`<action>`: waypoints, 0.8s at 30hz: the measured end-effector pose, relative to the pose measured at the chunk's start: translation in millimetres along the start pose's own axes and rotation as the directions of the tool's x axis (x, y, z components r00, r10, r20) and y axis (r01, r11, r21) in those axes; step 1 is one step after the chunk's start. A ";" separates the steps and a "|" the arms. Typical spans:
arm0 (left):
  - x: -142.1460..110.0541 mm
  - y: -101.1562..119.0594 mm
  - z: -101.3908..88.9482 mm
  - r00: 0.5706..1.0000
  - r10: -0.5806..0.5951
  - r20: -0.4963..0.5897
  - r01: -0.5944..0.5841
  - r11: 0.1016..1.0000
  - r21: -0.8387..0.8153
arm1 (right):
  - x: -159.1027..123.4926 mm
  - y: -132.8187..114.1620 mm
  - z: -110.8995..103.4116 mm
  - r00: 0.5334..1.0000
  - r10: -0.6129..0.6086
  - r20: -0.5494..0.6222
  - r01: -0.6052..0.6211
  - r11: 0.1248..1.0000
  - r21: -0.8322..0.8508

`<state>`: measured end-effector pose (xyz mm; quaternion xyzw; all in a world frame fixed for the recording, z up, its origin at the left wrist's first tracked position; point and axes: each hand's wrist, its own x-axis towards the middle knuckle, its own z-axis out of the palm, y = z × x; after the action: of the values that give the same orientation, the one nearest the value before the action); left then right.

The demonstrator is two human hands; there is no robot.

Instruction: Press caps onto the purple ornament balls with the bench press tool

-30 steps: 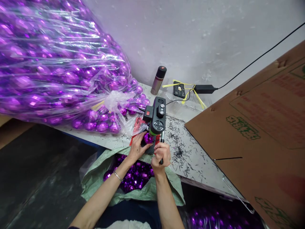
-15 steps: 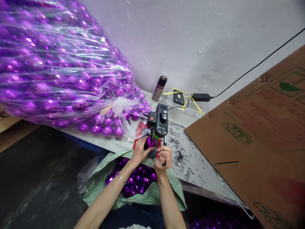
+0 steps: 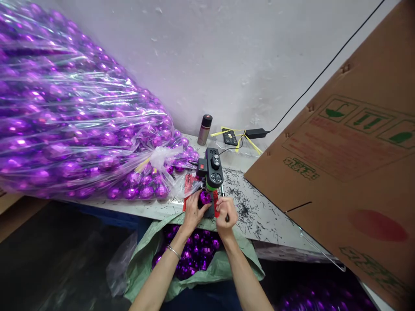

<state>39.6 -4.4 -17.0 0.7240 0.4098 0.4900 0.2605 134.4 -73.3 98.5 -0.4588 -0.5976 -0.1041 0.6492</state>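
Observation:
A small black bench drill press point(image 3: 214, 166) with a red switch stands on the white table. Beneath its head sits a shiny purple faceted ball point(image 3: 205, 197). My left hand point(image 3: 193, 211) has its thumb and fingers closed around the ball's near left side. On the right, my right hand point(image 3: 226, 212) is wrapped around the press's black-tipped lever handle point(image 3: 227, 218). Below my forearms, a pale green sack point(image 3: 142, 263) lies open with several purple balls point(image 3: 197, 255) in it.
A huge clear bag of purple balls point(image 3: 81, 129) fills the left. Behind the press are a spray can point(image 3: 204, 129), a phone point(image 3: 229, 137) and a power adapter point(image 3: 255, 133). A cardboard box point(image 3: 330, 172) leans at right. Black shavings point(image 3: 246, 207) litter the table point(image 3: 139, 207).
The view has shifted, so the press and table items appear further left. Both hands keep their holds on the ball and the lever handle, with little other change.

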 end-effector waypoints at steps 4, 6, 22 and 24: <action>-12.6 1.2 -7.0 0.999 0.051 -0.020 -0.050 0.998 0.038 | 39.1 -25.5 -7.7 0.968 0.242 0.061 -0.242 0.970 0.001; -32.9 3.3 -15.8 0.992 0.123 0.000 -0.122 0.989 0.086 | 47.0 -31.2 -10.1 0.964 0.250 0.085 -0.251 0.968 0.004; 129.5 -21.2 -34.0 0.965 -0.003 0.260 0.002 1.000 0.002 | 13.8 -22.5 -4.3 0.988 0.142 0.060 -0.144 0.989 0.020; 142.6 -20.1 -26.3 0.957 -0.009 0.291 0.018 0.999 -0.027 | 13.5 -22.8 -4.2 0.988 0.141 0.062 -0.143 0.990 0.020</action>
<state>34.7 126.6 48.1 0.7813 0.3647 0.3827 0.3319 125.3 -83.5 121.6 -0.4950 -0.5841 -0.0363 0.6422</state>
